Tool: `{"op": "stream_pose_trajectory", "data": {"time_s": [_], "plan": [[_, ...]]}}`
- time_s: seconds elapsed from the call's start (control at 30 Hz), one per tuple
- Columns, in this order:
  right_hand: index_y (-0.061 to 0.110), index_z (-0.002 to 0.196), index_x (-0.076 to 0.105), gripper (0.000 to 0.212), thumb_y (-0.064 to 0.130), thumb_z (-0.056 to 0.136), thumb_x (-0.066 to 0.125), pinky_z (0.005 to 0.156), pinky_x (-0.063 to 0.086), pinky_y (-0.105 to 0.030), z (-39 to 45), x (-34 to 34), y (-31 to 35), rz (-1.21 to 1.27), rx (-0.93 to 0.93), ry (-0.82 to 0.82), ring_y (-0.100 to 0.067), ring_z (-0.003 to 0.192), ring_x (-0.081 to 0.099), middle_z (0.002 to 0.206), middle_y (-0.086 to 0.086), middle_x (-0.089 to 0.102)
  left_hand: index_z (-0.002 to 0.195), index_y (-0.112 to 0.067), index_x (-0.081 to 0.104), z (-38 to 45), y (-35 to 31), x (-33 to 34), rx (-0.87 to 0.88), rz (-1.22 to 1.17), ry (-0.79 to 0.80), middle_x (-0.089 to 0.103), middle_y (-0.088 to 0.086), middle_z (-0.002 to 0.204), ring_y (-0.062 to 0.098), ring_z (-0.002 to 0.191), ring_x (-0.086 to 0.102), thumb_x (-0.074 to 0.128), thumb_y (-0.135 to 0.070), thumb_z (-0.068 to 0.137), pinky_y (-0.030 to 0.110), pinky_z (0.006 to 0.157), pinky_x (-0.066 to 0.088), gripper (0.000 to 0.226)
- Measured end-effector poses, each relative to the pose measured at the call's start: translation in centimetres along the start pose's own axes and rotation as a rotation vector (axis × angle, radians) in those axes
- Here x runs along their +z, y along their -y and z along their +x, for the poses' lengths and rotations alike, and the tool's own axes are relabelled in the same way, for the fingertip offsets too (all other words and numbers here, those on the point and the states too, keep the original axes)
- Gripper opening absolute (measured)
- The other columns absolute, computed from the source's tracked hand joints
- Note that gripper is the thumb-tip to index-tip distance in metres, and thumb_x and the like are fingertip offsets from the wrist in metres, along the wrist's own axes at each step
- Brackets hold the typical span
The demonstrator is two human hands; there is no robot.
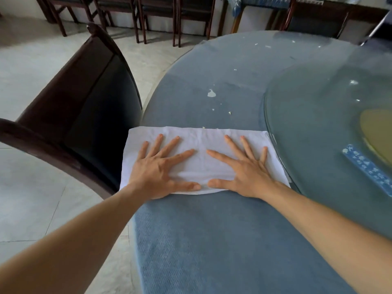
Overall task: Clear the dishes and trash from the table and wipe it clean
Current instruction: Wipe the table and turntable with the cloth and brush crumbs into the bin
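Both hands, left hand point(158, 172) and right hand point(244, 172), press flat, fingers spread, on the white cloth point(201, 164).

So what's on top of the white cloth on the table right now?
Both hands lie flat on the white cloth, fingers spread: left hand and right hand. The cloth rests on the blue table. Whether crumbs lie beneath it cannot be seen.

Pale floor tiles point(38, 85) filled the left of the frame; a dark wooden chair point(89, 98) stood centre-left, more chairs point(157, 15) lined the top.
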State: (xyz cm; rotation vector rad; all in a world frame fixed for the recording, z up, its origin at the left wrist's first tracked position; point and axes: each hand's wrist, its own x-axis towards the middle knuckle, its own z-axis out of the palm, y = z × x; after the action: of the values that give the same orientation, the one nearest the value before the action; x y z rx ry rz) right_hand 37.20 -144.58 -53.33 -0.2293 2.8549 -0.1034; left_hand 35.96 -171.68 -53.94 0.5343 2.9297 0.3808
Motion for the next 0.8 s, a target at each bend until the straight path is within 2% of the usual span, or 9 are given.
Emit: {"op": "stream_pose_trajectory", "data": {"time_s": [0.33,0.8], "plan": [[0.082,0.139,-0.010,0.083,0.103,0.068,0.029,0.113,-0.009,-0.079,6.8,-2.4,0.0,0.005,0.057,0.000,-0.023,0.154,-0.032,0.164,0.022,-0.033,0.138,-0.079,-0.003,8.0,3.5,-1.9,0.053,0.005,0.023,-0.014,-0.027,0.165,0.011,0.153,-0.024,0.029,-0.109,0.054,0.049,0.124,-0.012,0.095],[0.082,0.137,-0.014,0.085,0.107,0.061,0.014,0.113,-0.007,-0.080,16.0,-5.0,0.5,0.036,0.232,0.015,-0.023,0.153,-0.034,0.162,0.022,-0.037,0.139,-0.078,-0.003,20.7,9.0,-4.5,0.209,-0.003,0.085,-0.016,-0.028,0.164,0.011,0.152,-0.025,0.030,-0.108,0.054,0.049,0.123,-0.014,0.096]]}}
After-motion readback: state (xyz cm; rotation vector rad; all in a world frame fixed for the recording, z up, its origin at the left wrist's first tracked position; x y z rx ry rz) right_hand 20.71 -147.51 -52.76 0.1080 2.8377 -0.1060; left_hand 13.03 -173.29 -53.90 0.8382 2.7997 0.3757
